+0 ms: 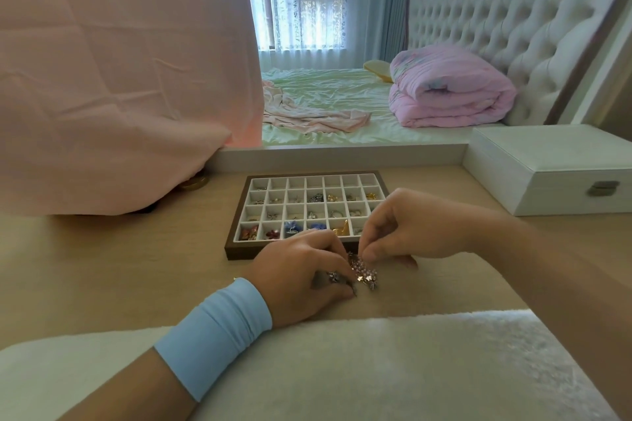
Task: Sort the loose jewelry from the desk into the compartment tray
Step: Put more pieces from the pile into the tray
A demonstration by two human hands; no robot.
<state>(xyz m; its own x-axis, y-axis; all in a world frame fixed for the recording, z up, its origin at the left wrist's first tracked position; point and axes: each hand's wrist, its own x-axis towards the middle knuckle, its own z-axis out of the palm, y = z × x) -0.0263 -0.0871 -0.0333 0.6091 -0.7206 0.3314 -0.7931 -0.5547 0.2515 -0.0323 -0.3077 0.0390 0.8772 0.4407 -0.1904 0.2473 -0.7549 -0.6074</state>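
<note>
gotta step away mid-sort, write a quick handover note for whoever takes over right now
Left hand: resting on the pale wood desk, fingers pinching small silver pieces from the loose jewelry.
Right hand: fingers gripping the top of the pink beaded jewelry cluster on the desk, just in front of the tray.
Brown-framed white compartment tray: many cells already hold pieces; the back row looks mostly empty.
Left to do: separate this cluster and place each piece in a cell. No other loose jewelry is visible, though the hands hide some of the desk.

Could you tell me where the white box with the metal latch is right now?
The white box sits closed on the desk's far right, right of the tray and beyond the right hand, just below the bed.
</note>
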